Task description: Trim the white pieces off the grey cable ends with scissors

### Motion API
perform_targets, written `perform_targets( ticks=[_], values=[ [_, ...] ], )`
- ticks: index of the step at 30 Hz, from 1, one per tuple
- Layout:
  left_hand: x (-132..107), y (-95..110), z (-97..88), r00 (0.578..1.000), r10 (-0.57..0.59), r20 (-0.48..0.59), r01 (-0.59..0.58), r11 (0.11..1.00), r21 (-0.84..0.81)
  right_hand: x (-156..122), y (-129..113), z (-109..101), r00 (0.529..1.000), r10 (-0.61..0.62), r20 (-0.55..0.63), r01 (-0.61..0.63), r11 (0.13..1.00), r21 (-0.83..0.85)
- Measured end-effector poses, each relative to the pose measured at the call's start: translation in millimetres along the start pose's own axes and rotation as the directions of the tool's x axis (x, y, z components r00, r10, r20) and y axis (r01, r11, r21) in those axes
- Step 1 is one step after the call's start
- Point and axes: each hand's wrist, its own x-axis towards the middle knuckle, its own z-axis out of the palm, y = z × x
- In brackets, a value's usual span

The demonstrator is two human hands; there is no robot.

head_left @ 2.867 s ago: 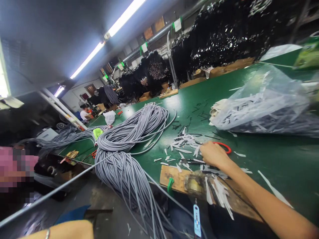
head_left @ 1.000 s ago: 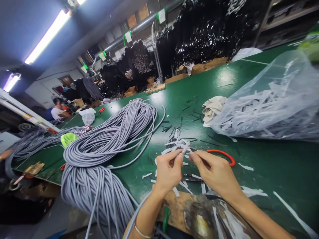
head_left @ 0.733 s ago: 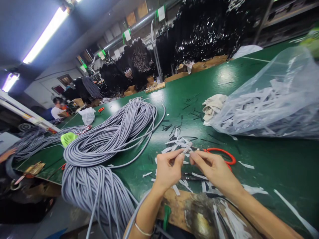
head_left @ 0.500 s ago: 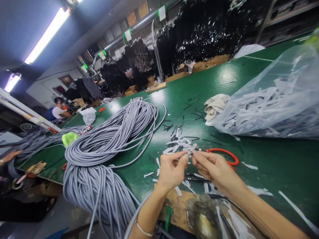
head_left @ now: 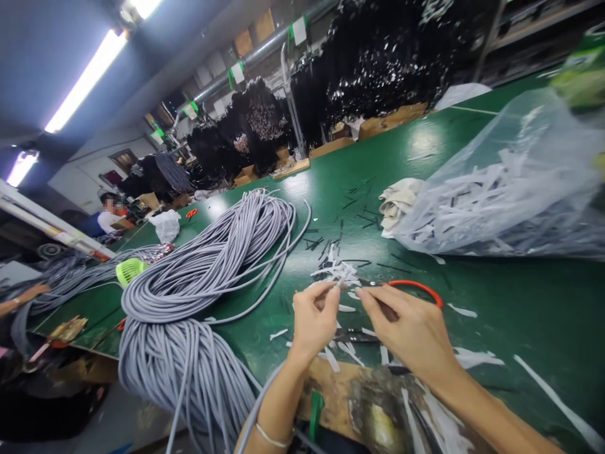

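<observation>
Both hands are raised over the near edge of the green table (head_left: pixel 520 296). My left hand (head_left: pixel 314 318) pinches the end of a grey cable (head_left: pixel 258 403) that runs down under my forearm. My right hand (head_left: pixel 409 328) is pinched right beside it, fingertips almost touching the left ones at the cable tip; what it holds is too small to name. Behind my right hand lie red-handled scissors (head_left: pixel 418 289). White and black offcuts (head_left: pixel 338 272) are scattered under and beyond the hands.
A big coil of grey cable (head_left: pixel 212 265) hangs over the table's left edge. A clear bag of white scraps (head_left: pixel 510 189) and a folded cloth (head_left: pixel 397 198) sit at right. A worn wooden board (head_left: pixel 368 403) lies at the near edge. Another person sits far left.
2.9 s ago only my right hand was on the table by the scissors. Since then my left hand came up with the cable end; both hands stay pinched together, shifting slightly.
</observation>
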Motion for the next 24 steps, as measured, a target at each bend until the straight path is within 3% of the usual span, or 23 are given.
perform_targets(
  ticks=[9, 17, 19, 22, 24],
  values=[
    [-6.4, 1.0, 0.0, 0.990, 0.141, -0.019, -0.135, 0.976, 0.169, -2.6, 3.0, 0.9, 0.999, 0.000, 0.040, 0.002, 0.999, -0.043],
    [-8.2, 3.7, 1.2, 0.950, 0.311, -0.015, -0.294, 0.913, 0.283, 3.5, -0.2, -2.1, 0.998, 0.008, 0.069, -0.014, 0.995, 0.096],
    [-6.5, 1.7, 2.5, 0.958, 0.286, -0.024, -0.268, 0.920, 0.285, 0.2, -5.3, -2.0, 0.998, -0.064, 0.018, 0.061, 0.991, 0.121],
    [0.5, -2.7, 2.2, 0.992, 0.102, -0.078, -0.079, 0.963, 0.257, -6.8, -14.4, -0.2, 0.956, -0.294, 0.012, 0.285, 0.934, 0.215],
    [5.4, -4.7, 0.4, 0.997, -0.013, -0.078, 0.026, 0.985, 0.169, -9.0, -16.1, 1.6, 0.937, -0.348, 0.030, 0.332, 0.914, 0.233]
  ],
)
